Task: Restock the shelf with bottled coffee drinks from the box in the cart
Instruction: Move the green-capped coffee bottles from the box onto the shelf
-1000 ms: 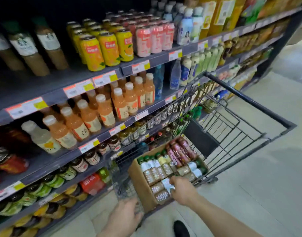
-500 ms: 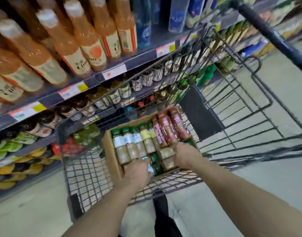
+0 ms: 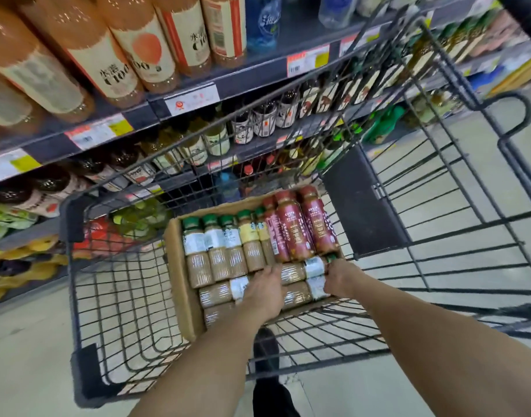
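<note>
Low at frame centre, both hands reach into the box [image 3: 180, 266] in the cart [image 3: 70, 224].
Arms extended, left hand [image 3: 262, 291] lies palm-down over sideways coffee bottles [image 3: 216, 294], grip hidden; right hand [image 3: 341, 278] curls round a green-capped bottle [image 3: 314, 266] by the box's right wall.

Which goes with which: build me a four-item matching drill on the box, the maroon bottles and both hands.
Things:
1. cardboard box
2. maroon bottles
3. left hand
4. right hand

Places:
A. far right corner of the box
B. inside the wire cart
C. at the cap ends of the sideways bottles, by the box's right edge
D. on the sideways bottles, mid-box

Pairs: 1-B, 2-A, 3-D, 4-C
</note>
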Demonstrator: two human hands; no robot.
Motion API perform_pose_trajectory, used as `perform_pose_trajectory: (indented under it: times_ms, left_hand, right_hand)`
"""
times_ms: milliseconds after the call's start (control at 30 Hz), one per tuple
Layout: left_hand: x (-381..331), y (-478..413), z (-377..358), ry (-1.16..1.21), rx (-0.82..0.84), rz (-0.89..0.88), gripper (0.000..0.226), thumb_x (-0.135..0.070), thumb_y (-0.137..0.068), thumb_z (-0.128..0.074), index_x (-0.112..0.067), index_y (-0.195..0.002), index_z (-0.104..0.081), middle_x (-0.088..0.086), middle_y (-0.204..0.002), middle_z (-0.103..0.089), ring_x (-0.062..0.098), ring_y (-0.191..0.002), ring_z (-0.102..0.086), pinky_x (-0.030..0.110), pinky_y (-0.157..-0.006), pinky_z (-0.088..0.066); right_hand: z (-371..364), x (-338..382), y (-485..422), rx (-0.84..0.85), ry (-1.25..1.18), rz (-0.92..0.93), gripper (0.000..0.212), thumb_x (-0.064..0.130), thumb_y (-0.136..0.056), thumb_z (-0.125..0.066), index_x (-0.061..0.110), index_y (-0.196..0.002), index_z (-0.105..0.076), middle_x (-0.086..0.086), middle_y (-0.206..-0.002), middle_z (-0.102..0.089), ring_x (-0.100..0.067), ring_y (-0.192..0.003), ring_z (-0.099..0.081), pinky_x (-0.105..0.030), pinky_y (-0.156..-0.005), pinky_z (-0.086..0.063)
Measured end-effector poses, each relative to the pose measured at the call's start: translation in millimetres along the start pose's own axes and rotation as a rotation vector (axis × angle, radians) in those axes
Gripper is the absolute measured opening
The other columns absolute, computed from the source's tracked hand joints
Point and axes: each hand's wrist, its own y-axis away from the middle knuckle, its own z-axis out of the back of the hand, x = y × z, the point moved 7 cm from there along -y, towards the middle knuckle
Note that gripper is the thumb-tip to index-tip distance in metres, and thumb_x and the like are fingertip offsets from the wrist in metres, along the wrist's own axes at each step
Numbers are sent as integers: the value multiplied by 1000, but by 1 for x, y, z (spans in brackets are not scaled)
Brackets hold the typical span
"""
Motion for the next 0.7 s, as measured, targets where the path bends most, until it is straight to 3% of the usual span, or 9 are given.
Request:
perform_pose_trajectory:
  times_ms: [67, 133, 200, 267, 333, 433, 500, 600, 700]
  left_hand:
    - [1, -6, -4, 4, 10, 3, 69, -8, -100, -51, -13, -158, -16, 12, -165, -20, 30, -149, -28, 42, -122, -28]
    - [2, -10, -7, 46, 25, 33, 71, -4, -98, -53, -13, -158, -15, 12, -165, -18, 30, -148, -30, 43, -121, -28]
    - [3, -13, -8, 94, 33, 64, 67, -5, -97, -55, -14, -155, -23, 12, -158, -32, 30, -138, -44, 43, -116, -37]
    - [3, -19, -4, 97, 28, 74, 56, -14, -97, -60, -12, -147, -34, 9, -137, -47, 24, -120, -54, 41, -108, -44]
    - [5, -24, 1, 40, 42, 55, 54, -24, -95, -66, -9, -141, -42, 6, -126, -44, 23, -115, -52, 38, -105, -45]
    - [15, -26, 1, 1, 118, 68, 63, -31, -94, -68, -9, -146, -41, 8, -134, -36, 29, -123, -50, 39, -107, -43]
    - [23, -26, 1, -16, 145, 84, 63, -32, -93, -69, -9, -146, -42, 7, -135, -33, 27, -118, -52, 39, -105, -45]
    - [34, -23, 2, 15, 160, 115, 69, -26, -94, -68, -6, -151, -35, 9, -153, -29, 29, -131, -47, 39, -112, -40]
    - [46, -16, 3, 77, 167, 151, 66, -21, -96, -65, -7, -151, -32, 14, -151, -43, 30, -131, -49, 38, -105, -44]
  right_hand:
    - [-10, 1, -11, 58, 0, 93, 40, 0, -99, -46, -10, -137, -47, -29, -141, -50, -43, -132, -47, -42, -111, -40]
    - [-12, 2, -13, 74, 28, 138, 42, -2, -99, -46, -10, -140, -45, -32, -143, -46, -46, -134, -43, -50, -113, -36]
    - [-16, 1, -10, 110, 15, 87, 47, 7, -96, -53, 1, -142, -45, -21, -138, -53, -36, -128, -51, -41, -108, -43]
    - [-18, -2, -8, 120, 15, 57, 51, 13, -96, -53, 8, -144, -38, -12, -135, -56, -29, -122, -55, -36, -101, -46]
    - [-18, -3, -12, 117, 43, 60, 50, 14, -97, -51, 7, -144, -36, -12, -135, -56, -28, -121, -56, -37, -102, -47]
    - [-16, 1, -17, 126, 103, 68, 42, 12, -98, -48, 6, -140, -43, -13, -132, -59, -27, -118, -59, -36, -100, -49]
    - [-16, 6, -19, 135, 154, 98, 40, 13, -98, -48, 8, -138, -47, -12, -129, -61, -27, -115, -60, -35, -99, -50]
    - [-24, 7, -23, 152, 213, 128, 40, 19, -98, -53, 12, -138, -48, -10, -127, -63, -26, -114, -61, -38, -101, -50]
    - [-28, 7, -24, 163, 271, 132, 42, 17, -96, -58, 12, -136, -49, -8, -126, -64, -25, -113, -62, -39, -100, -51]
